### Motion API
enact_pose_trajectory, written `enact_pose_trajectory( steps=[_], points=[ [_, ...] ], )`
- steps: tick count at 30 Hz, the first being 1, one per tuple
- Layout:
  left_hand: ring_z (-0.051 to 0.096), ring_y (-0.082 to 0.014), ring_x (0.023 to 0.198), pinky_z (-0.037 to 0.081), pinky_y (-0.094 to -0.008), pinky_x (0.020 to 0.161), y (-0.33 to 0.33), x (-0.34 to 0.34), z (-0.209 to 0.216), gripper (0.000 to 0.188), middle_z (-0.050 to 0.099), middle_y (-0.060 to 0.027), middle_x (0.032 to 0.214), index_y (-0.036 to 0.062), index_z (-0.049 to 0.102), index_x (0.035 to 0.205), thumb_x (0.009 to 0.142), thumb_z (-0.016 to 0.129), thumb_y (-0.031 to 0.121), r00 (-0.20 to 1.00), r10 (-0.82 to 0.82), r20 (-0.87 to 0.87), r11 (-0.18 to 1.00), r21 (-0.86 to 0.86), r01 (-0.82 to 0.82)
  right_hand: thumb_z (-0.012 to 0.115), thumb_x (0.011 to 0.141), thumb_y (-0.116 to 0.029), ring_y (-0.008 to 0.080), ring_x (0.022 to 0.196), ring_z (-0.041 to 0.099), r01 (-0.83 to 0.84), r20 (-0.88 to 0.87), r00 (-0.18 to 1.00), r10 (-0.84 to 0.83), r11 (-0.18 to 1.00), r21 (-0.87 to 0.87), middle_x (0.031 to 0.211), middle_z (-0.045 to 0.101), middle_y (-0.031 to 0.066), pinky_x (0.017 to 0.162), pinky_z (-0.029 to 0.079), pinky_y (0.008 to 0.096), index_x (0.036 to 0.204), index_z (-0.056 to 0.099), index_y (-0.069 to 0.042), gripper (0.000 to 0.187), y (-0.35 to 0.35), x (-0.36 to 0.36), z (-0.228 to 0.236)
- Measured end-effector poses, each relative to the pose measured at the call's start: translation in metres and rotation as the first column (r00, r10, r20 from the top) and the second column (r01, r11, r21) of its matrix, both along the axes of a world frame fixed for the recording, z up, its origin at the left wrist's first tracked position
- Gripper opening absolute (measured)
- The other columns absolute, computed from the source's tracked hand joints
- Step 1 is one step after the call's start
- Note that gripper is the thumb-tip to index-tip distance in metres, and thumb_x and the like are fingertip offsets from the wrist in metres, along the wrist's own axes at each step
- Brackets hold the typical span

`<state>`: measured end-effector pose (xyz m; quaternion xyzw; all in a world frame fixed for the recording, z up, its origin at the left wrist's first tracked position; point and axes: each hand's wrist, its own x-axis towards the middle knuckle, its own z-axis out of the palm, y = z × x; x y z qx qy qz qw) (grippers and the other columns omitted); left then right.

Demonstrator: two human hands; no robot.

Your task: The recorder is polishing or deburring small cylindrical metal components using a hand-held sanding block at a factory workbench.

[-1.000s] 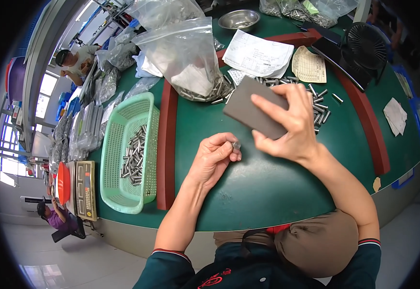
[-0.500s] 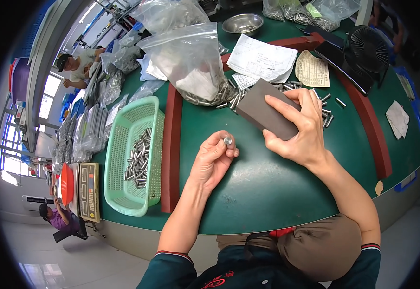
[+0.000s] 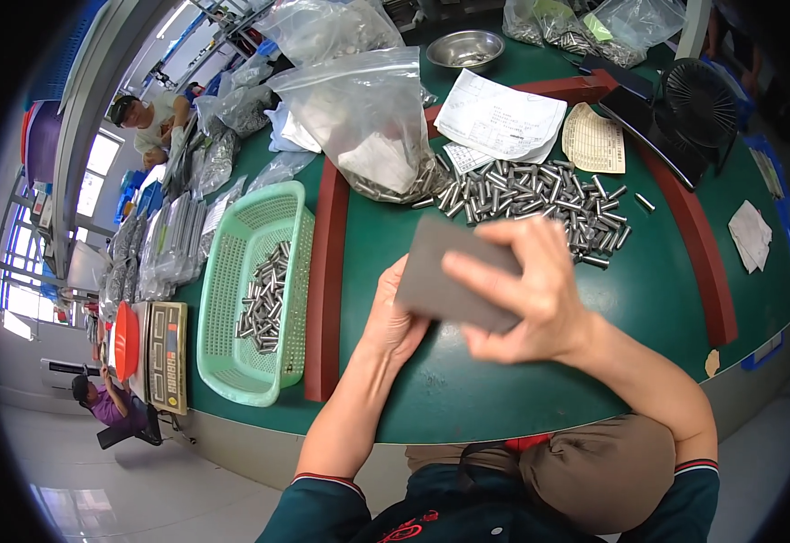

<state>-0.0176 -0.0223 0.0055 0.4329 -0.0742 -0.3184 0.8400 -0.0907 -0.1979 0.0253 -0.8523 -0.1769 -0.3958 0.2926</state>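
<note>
My right hand (image 3: 540, 303) grips a grey-brown rectangular block (image 3: 454, 271), which looks like a sanding block and is smeared by motion. The block lies over the fingers of my left hand (image 3: 393, 317). Those fingers are curled, and the short metal pin seen in them half a second ago is hidden behind the block. Beyond both hands a heap of short shiny metal pins (image 3: 549, 195) spreads over the green table (image 3: 503, 389). More pins (image 3: 266, 299) lie in a pale green plastic basket (image 3: 297, 271) at the left.
Dark red bars (image 3: 324, 299) edge the work area. Behind the pins are an open plastic bag (image 3: 359, 109), papers (image 3: 499, 113) and a steel bowl (image 3: 465, 48). A small black fan (image 3: 695, 100) stands at the back right. A scale (image 3: 167, 357) sits left of the basket.
My right hand has brought the block left and down from the pin heap onto my left hand. The heap is now uncovered, and the pin in my left hand is out of sight.
</note>
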Motion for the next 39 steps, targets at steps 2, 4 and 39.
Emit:
enact_pose_trajectory(
  steps=[2, 4, 39],
  points=[
    [0.061, -0.0134, 0.101, 0.049, -0.0308, 0.093, 0.017, 0.021, -0.022, 0.022, 0.066, -0.0062, 0.106, 0.0045, 0.063, 0.110, 0.090, 0.067, 0.009, 0.967, -0.176, 0.184, 0.965, -0.162, 0.206, 0.075, 0.051, -0.021, 0.0308, 0.086, 0.054, 0.234, -0.025, 0.972, -0.233, 0.969, 0.074, 0.099, 0.056, 0.0158, 0.077, 0.044, 0.0415, 0.109, 0.070, -0.007, 0.060, -0.014, 0.013, -0.006],
    [0.062, -0.0141, 0.103, 0.050, -0.0312, 0.093, 0.017, 0.015, -0.019, 0.023, 0.067, -0.0066, 0.108, 0.0044, 0.064, 0.111, 0.089, 0.068, 0.008, 0.988, -0.081, 0.131, 0.992, -0.082, 0.093, 0.075, 0.050, -0.022, 0.0306, 0.086, 0.053, 0.157, 0.002, 0.988, -0.157, 0.984, 0.082, 0.101, 0.057, 0.0171, 0.078, 0.045, 0.0404, 0.110, 0.070, -0.007, 0.063, -0.013, 0.005, -0.003],
    [0.061, -0.0147, 0.090, 0.051, -0.0313, 0.088, 0.010, 0.011, -0.017, 0.013, 0.063, -0.0081, 0.107, 0.0037, 0.066, 0.101, 0.089, 0.066, 0.000, 0.950, 0.144, 0.277, 0.987, -0.110, -0.118, 0.075, 0.054, -0.025, 0.0277, 0.087, 0.054, 0.076, -0.149, 0.988, -0.052, 0.984, 0.164, 0.099, 0.057, 0.0130, 0.081, 0.042, 0.0391, 0.107, 0.073, -0.009, 0.055, -0.011, 0.001, 0.002]
  ],
)
